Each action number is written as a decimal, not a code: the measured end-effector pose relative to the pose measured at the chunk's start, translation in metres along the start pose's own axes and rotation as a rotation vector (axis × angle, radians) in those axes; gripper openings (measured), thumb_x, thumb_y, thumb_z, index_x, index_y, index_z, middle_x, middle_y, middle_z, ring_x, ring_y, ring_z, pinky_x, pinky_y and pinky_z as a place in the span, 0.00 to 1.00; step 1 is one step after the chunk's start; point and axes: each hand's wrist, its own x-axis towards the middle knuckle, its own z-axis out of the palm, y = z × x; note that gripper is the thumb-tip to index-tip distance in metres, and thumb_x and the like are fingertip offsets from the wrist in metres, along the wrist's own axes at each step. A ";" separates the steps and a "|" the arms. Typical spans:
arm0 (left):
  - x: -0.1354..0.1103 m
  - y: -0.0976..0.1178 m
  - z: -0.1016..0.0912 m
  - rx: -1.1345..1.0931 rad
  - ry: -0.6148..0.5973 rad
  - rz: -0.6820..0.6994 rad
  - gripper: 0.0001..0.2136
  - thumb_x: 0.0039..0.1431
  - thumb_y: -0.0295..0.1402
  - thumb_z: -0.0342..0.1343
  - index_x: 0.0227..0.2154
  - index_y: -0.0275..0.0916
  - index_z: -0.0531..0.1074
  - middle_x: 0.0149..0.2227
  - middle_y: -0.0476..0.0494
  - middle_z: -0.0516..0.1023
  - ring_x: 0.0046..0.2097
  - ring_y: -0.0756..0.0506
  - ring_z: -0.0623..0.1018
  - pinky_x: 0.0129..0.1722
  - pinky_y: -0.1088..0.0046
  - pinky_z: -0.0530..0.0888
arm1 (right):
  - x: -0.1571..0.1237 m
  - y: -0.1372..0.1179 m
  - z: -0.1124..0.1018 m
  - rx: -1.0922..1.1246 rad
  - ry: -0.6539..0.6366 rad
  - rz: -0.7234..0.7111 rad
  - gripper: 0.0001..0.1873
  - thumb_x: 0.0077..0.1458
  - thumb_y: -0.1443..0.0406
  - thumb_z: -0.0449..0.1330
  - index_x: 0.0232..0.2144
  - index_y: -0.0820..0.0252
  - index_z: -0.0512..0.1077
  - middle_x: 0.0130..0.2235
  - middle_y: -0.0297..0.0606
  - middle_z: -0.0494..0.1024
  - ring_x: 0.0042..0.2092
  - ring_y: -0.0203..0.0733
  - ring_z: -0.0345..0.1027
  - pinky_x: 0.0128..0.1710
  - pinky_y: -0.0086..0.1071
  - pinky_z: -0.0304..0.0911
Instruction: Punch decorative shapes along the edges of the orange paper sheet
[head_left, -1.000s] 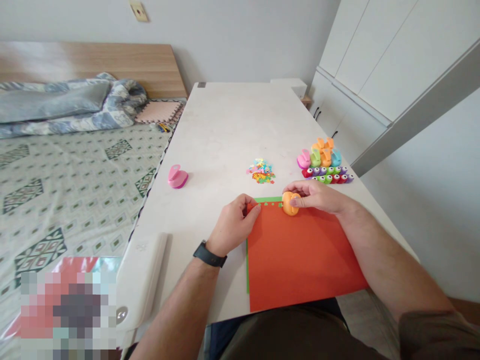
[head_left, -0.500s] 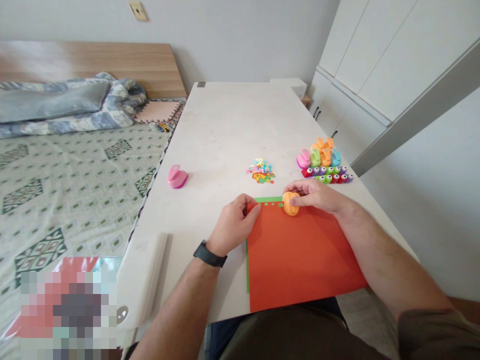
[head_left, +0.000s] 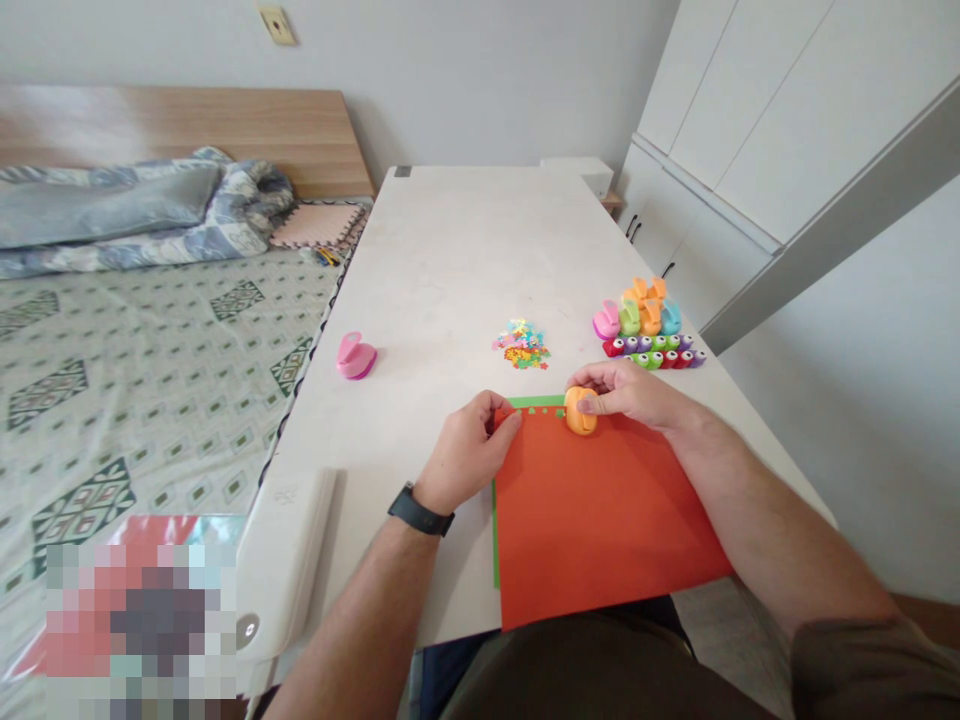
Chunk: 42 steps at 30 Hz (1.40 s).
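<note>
An orange-red paper sheet (head_left: 600,510) lies on the white table (head_left: 465,250) over a green sheet (head_left: 536,402) that peeks out along its far and left edges. Small holes run along the red sheet's far edge. My right hand (head_left: 637,392) is closed on a small orange paper punch (head_left: 579,411) set on that far edge. My left hand (head_left: 469,450), with a dark watch at the wrist, curls its fingers on the sheet's far left corner and pins it down.
A pink punch (head_left: 355,355) sits apart at the table's left. A heap of small coloured cut-outs (head_left: 523,343) lies beyond the sheet. Several coloured punches (head_left: 646,325) cluster at the right. A bed (head_left: 150,330) runs along the left; white cabinets (head_left: 735,130) stand on the right.
</note>
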 end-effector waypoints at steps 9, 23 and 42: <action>-0.001 0.002 0.000 -0.027 -0.016 -0.011 0.11 0.66 0.43 0.54 0.37 0.40 0.71 0.27 0.52 0.71 0.29 0.50 0.68 0.28 0.74 0.62 | 0.003 0.000 0.004 0.012 0.054 0.017 0.21 0.45 0.55 0.75 0.39 0.60 0.81 0.35 0.38 0.82 0.36 0.42 0.74 0.39 0.34 0.67; 0.000 0.003 -0.001 -0.033 -0.029 -0.018 0.11 0.66 0.43 0.54 0.37 0.40 0.70 0.27 0.52 0.72 0.28 0.50 0.69 0.27 0.73 0.62 | -0.002 -0.006 0.002 0.096 0.012 -0.072 0.23 0.52 0.55 0.72 0.47 0.60 0.77 0.42 0.40 0.82 0.43 0.44 0.75 0.45 0.36 0.68; -0.007 0.011 -0.007 -0.020 -0.124 0.061 0.10 0.65 0.41 0.55 0.34 0.40 0.71 0.26 0.53 0.70 0.27 0.52 0.66 0.27 0.74 0.62 | 0.005 -0.006 0.004 0.244 0.282 -0.156 0.19 0.57 0.52 0.68 0.45 0.56 0.77 0.41 0.39 0.82 0.41 0.43 0.75 0.43 0.36 0.68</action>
